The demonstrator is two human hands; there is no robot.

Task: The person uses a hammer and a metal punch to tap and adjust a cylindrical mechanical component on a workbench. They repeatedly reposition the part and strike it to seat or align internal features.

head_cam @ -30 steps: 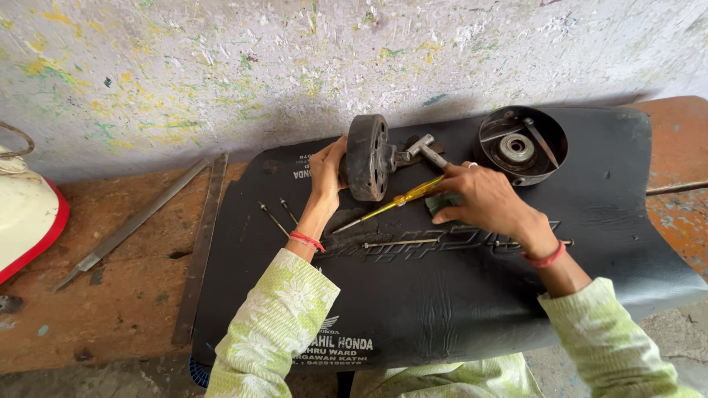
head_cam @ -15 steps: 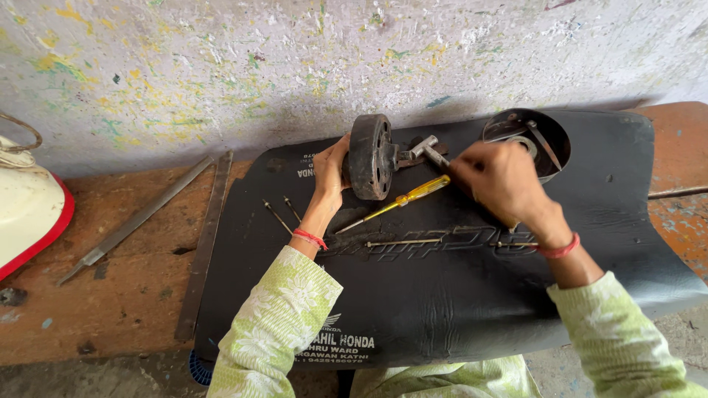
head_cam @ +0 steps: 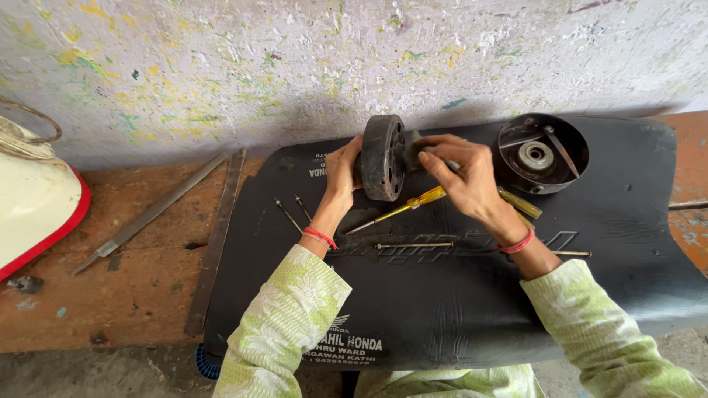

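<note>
A paint-flecked wall (head_cam: 221,66) rose behind a worn wooden bench (head_cam: 110,287), most of it covered by a black rubber mat (head_cam: 442,309). Near the mat's far edge, the left hand (head_cam: 341,171) gripped a dark round motor part (head_cam: 382,157) stood on its edge, fingers wrapped over its rim. The right hand (head_cam: 464,177) closed on the stub at the part's right face (what exactly it pinched was hidden by the fingers). A yellow-handled screwdriver (head_cam: 402,210) lay on the mat just under that hand, thin rods (head_cam: 413,245) nearer the person, and two more pins (head_cam: 291,210) to the left. A black cup-shaped housing (head_cam: 542,153) sat at the far right, well apart from the part. Off the mat to the left lay a flat file (head_cam: 147,217) and a metal strip (head_cam: 217,243); a white and red cover (head_cam: 33,210) sat at the left edge. Working the stub well probably called for the left hand to hold the part square and steady while the right pulled or turned straight along the axis.
</note>
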